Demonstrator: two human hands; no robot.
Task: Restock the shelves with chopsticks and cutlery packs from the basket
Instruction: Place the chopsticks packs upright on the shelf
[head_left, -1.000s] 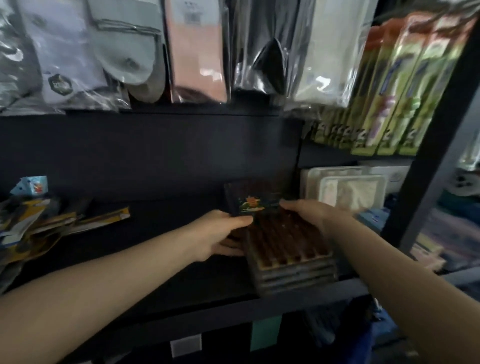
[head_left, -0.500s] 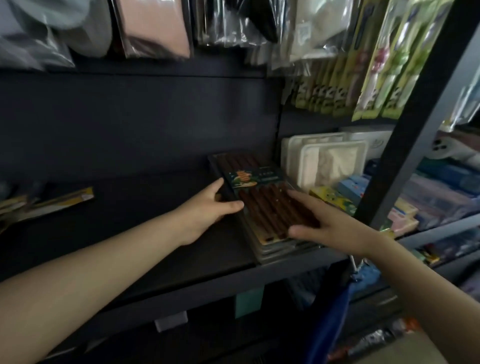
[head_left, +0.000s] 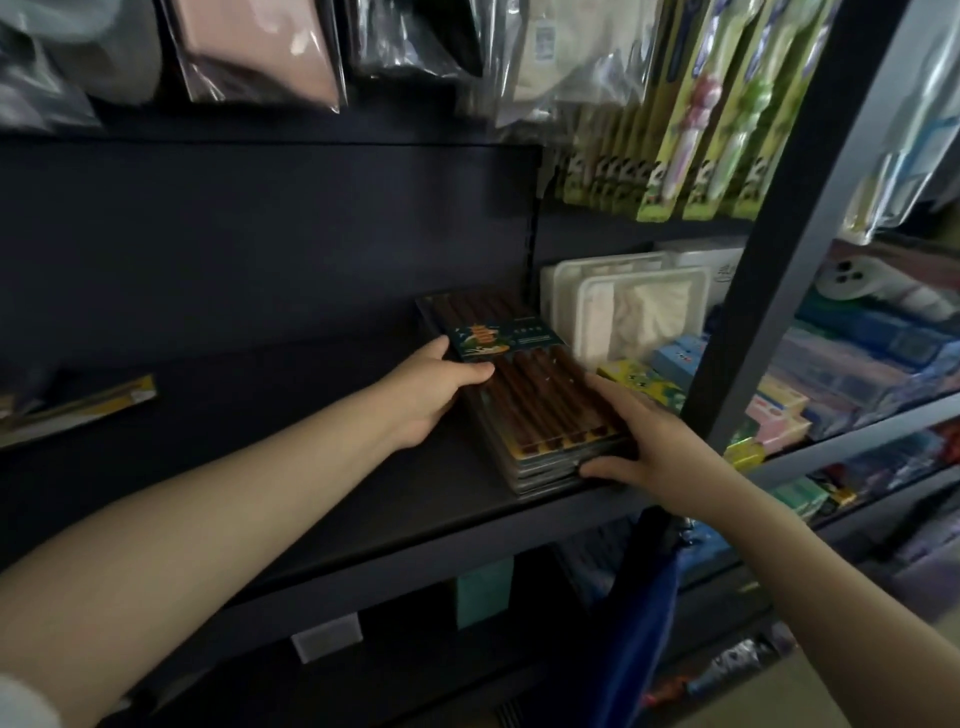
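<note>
Left hand (head_left: 431, 387) and right hand (head_left: 657, 441) clasp the chopstick stack (head_left: 530, 395) on the shelf (head_left: 322, 499); square edges, push back evenly.

Both forearms bare; left hand (head_left: 428, 395) and right hand (head_left: 657, 447) ungloved, ringless. Pale sleeve edge (head_left: 21, 701) behind left forearm, near elbow.

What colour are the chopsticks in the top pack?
Dark reddish brown chopsticks, seen in the head view.
</note>
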